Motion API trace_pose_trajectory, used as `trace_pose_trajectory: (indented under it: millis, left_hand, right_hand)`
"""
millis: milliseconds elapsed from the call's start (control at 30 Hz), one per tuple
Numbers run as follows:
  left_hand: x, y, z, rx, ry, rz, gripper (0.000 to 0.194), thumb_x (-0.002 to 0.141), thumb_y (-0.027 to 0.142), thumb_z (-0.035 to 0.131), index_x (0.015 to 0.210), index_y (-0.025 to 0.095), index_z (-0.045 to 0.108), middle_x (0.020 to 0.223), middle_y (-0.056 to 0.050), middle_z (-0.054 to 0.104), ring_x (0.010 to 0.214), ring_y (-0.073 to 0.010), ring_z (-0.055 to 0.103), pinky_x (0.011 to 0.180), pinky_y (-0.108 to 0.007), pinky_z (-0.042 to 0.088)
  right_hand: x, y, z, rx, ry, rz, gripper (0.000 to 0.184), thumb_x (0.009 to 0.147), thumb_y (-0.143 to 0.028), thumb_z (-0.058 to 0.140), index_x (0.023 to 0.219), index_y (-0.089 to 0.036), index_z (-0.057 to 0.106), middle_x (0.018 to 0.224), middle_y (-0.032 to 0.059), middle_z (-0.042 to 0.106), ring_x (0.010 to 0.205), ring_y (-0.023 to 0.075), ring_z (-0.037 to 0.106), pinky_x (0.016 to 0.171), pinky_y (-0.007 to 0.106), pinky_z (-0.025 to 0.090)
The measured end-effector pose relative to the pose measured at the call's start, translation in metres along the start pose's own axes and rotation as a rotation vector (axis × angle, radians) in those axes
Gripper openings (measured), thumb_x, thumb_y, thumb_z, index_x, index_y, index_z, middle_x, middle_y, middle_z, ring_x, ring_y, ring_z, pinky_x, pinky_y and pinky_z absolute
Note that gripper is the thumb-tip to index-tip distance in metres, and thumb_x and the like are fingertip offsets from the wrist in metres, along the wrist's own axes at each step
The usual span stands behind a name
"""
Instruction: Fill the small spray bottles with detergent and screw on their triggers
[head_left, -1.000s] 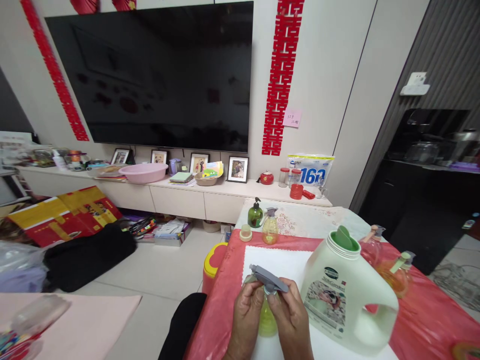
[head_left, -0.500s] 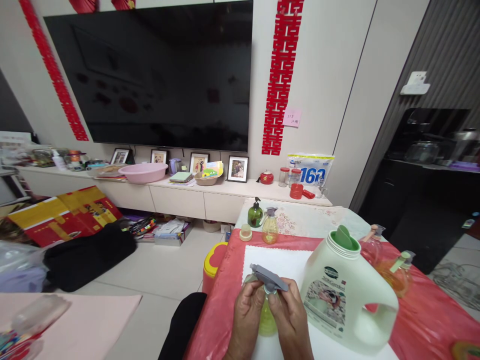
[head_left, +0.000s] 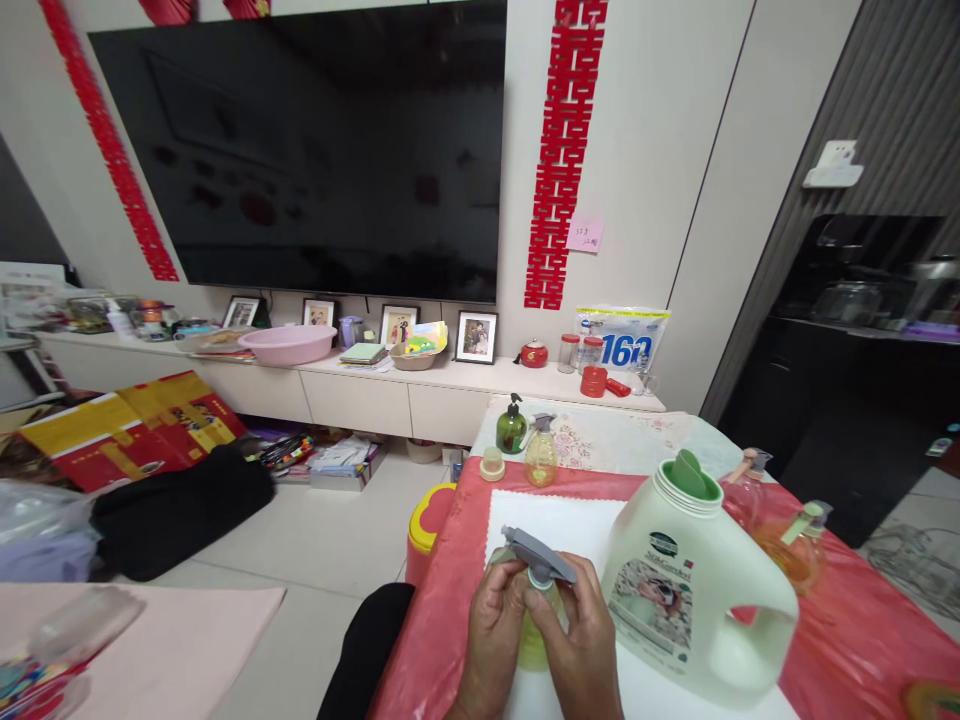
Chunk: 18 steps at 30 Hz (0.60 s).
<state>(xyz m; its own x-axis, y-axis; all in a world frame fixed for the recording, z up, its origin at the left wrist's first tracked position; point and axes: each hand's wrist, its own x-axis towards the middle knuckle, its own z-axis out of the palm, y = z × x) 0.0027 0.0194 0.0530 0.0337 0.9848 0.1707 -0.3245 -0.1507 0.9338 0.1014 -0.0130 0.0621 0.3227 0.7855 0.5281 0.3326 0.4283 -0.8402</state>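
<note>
A small spray bottle point(head_left: 534, 640) of yellow-green liquid with a grey trigger head point(head_left: 538, 556) stands upright at the near edge of the table. My left hand point(head_left: 491, 625) wraps round the bottle's left side. My right hand point(head_left: 577, 640) grips it from the right, thumb and fingers pinched at the collar under the grey head. Both hands are closed on it. Just to the right stands a big pale-green detergent jug point(head_left: 694, 590), its green cap point(head_left: 694, 475) flipped open.
A white cloth point(head_left: 551, 520) lies on the red table cover point(head_left: 442, 590). Farther back stand a dark green pump bottle point(head_left: 511, 426), a yellow spray bottle point(head_left: 541, 452) and a small lid point(head_left: 491, 465). Orange spray bottles point(head_left: 787, 545) stand at the right. A yellow-red bin point(head_left: 427, 525) sits on the floor.
Almost nothing has moved; my right fingers have shifted a little round the collar under the grey trigger head, and the bottle stays in place.
</note>
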Motion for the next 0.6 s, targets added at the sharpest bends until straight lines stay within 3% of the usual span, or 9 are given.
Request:
trace_pose_trajectory:
  millis: [100,200,500,600]
  left_hand:
    - [0.001,0.000,0.001,0.031,-0.002,0.021,0.046,0.078,0.061,0.070,0.094,0.018,0.075,0.101,-0.012,0.076,0.102,-0.0290,0.069,0.093,-0.040,0.053]
    - [0.001,0.002,0.001,0.042,-0.004,0.039,0.046,0.078,0.061,0.070,0.094,0.018,0.074,0.100,-0.011,0.076,0.101,-0.0276,0.069,0.092,-0.039,0.052]
    - [0.001,0.001,0.001,0.034,-0.001,0.066,0.042,0.080,0.058,0.070,0.094,0.018,0.074,0.096,-0.008,0.074,0.094,-0.0226,0.067,0.087,-0.034,0.051]
    - [0.001,0.001,0.001,0.034,0.011,0.068,0.043,0.079,0.058,0.071,0.093,0.018,0.074,0.094,-0.008,0.074,0.093,-0.0225,0.067,0.087,-0.035,0.051]
  right_hand:
    - [-0.001,-0.010,-0.006,-0.023,-0.092,0.026,0.031,0.098,-0.042,0.054,0.122,-0.024,0.062,0.117,0.0060,0.055,0.112,0.0166,0.058,0.098,0.027,0.049]
    - [0.000,-0.016,-0.010,-0.037,-0.113,0.062,0.030,0.100,-0.041,0.048,0.119,-0.024,0.064,0.115,0.0053,0.055,0.109,0.0152,0.058,0.095,0.026,0.048]
    - [0.003,-0.010,0.001,0.037,0.092,0.109,0.027,0.083,-0.034,0.070,0.103,-0.017,0.064,0.104,0.0074,0.057,0.100,0.0194,0.059,0.090,0.035,0.053]
    - [0.003,-0.010,0.001,0.025,0.086,0.119,0.030,0.083,-0.035,0.071,0.105,-0.017,0.063,0.105,0.0078,0.057,0.101,0.0198,0.059,0.092,0.036,0.053]
